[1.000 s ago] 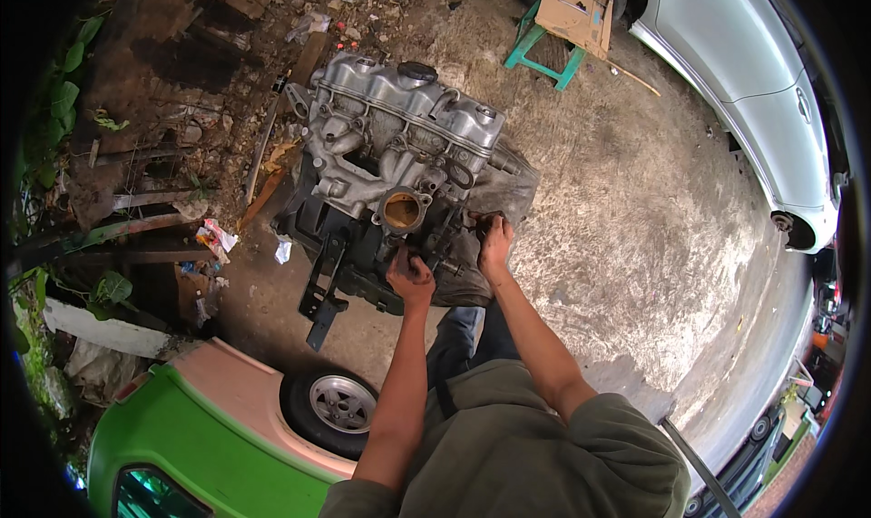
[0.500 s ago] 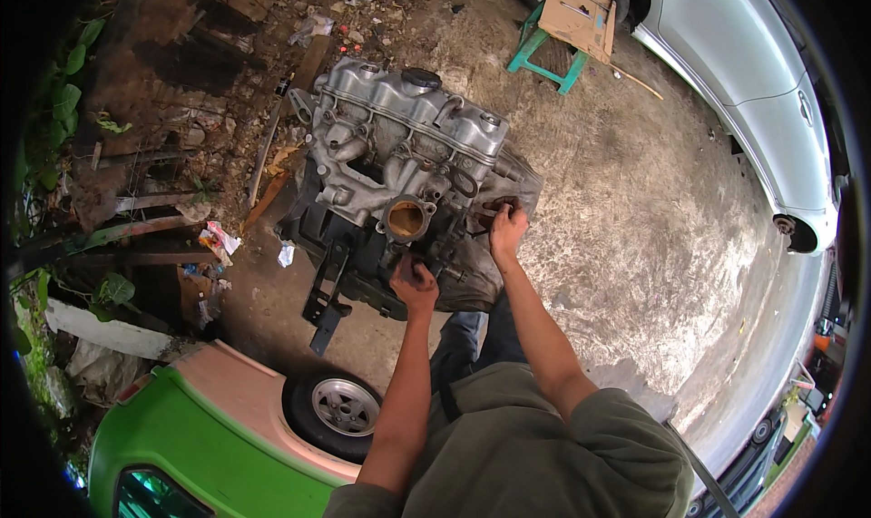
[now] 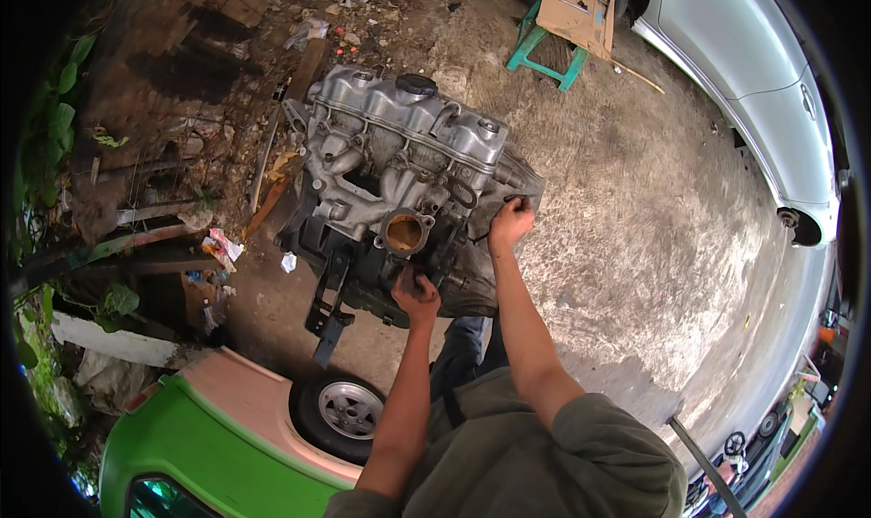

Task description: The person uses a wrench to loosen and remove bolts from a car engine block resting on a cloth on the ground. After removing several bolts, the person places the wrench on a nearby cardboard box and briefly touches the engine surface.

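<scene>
A greasy metal engine (image 3: 386, 169) stands on the ground in front of me, with a silver valve cover (image 3: 413, 119) along its far top. A round, open intake flange (image 3: 405, 233) faces up on its near side. Just below that flange, my left hand (image 3: 416, 297) is closed with curled, blackened fingers against the dark lower part. My right hand (image 3: 511, 225) is at the engine's right side, by the grey housing (image 3: 522, 175), its fingertips pressed together. What either hand grips is too small or hidden to tell.
A black bracket (image 3: 331, 300) juts from the engine's near left. Beyond stands a green stool (image 3: 553, 60) topped with cardboard (image 3: 576, 14). A silver car (image 3: 739, 73) is at right, a green and pink vehicle (image 3: 218, 427) at lower left. Litter and planks (image 3: 268, 205) lie left.
My right hand has shifted slightly right, away from the engine's middle. My left hand has drawn a little nearer to me. The whole view has moved slightly.
</scene>
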### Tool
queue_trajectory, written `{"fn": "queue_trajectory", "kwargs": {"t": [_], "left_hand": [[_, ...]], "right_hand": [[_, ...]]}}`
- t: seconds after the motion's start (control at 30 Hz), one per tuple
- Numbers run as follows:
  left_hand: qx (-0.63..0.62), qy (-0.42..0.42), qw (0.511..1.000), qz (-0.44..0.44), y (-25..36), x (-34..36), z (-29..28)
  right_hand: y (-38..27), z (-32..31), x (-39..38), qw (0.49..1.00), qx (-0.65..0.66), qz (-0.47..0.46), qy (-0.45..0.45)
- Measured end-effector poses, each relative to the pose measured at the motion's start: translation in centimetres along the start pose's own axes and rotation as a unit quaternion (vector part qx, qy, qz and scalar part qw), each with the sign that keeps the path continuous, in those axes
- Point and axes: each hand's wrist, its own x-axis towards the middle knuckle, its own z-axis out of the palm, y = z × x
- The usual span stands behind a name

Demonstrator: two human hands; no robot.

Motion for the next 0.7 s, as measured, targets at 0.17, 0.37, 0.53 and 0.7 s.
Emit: {"fn": "queue_trajectory", "kwargs": {"t": [0.17, 0.37, 0.53, 0.7], "left_hand": [[0.041, 0.017, 0.997, 0.062, 1.2, 0.4, -0.8], [0.021, 0.017, 0.999, 0.043, 1.5, 0.6, -0.9], [0.007, 0.070, 0.994, 0.088, 1.3, 0.9, -0.3], [0.026, -0.019, 0.999, -0.023, 0.8, 0.7, -0.2]], "right_hand": [[1.4, 3.3, 3.2, 0.985, -0.047, 0.164, 0.011], [3.2, 5.0, 4.7, 0.937, -0.150, 0.309, -0.062], [4.3, 3.4, 4.6, 0.863, 0.220, 0.422, -0.171], [6.5, 0.8, 3.1, 0.758, 0.315, 0.487, -0.297]]}}
